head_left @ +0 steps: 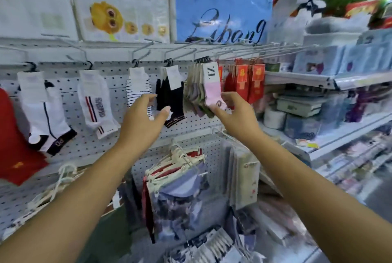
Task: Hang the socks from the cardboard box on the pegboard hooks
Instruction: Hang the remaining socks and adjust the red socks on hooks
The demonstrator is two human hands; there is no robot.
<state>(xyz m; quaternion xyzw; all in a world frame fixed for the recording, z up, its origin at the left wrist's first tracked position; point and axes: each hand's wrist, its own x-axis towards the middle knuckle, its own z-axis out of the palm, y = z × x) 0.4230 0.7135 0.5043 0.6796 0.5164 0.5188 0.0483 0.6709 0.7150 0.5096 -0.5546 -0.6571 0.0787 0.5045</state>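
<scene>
A white pegboard [118, 135] carries a row of hooks with hanging socks. A bunch of pastel socks hangs on one hook, with a pink sock [212, 91] under a white "ZA" label at the front. My right hand [235, 114] pinches the toe of that pink sock from below. My left hand [144, 118] hovers with fingers spread in front of the black socks [170, 98] and the striped socks [137, 90], holding nothing. The cardboard box is out of view.
White socks [96, 103] and black-trimmed white socks [46, 114] hang further left, red socks [248, 84] to the right. Packaged garments on hangers [180, 188] fill the lower hooks. Shelves [339, 131] of goods stand at the right, large packs [220, 6] above.
</scene>
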